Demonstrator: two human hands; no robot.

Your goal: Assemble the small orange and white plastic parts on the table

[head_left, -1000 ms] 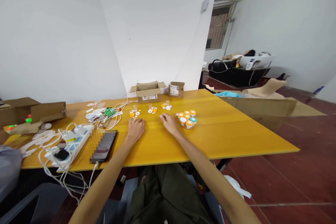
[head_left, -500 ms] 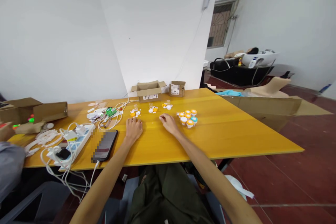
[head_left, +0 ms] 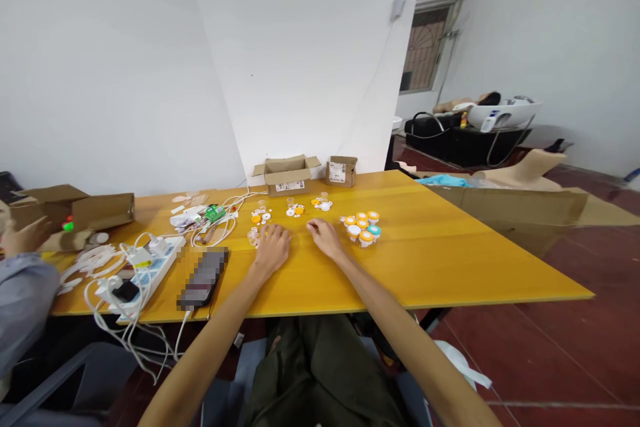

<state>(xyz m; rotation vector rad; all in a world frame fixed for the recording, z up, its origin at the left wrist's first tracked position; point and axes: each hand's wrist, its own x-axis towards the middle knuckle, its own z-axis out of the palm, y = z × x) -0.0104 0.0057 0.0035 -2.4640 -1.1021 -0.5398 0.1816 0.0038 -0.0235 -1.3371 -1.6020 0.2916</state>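
The left hand (head_left: 273, 248) is laid flat on the table (head_left: 450, 260), fingers loose, nothing gripped, with a clear cup (head_left: 253, 237) just beside its fingertips. The right hand (head_left: 325, 238) is likewise spread and empty, near the lidded cups (head_left: 363, 227). Such small pieces are probably best pinched singly. The cups' contents cannot be told, and the inside of the open box (head_left: 286, 175) is hidden.

Orange and teal lids on white pots (head_left: 363, 227), yellow table (head_left: 450, 260), brown boxes (head_left: 287, 174).
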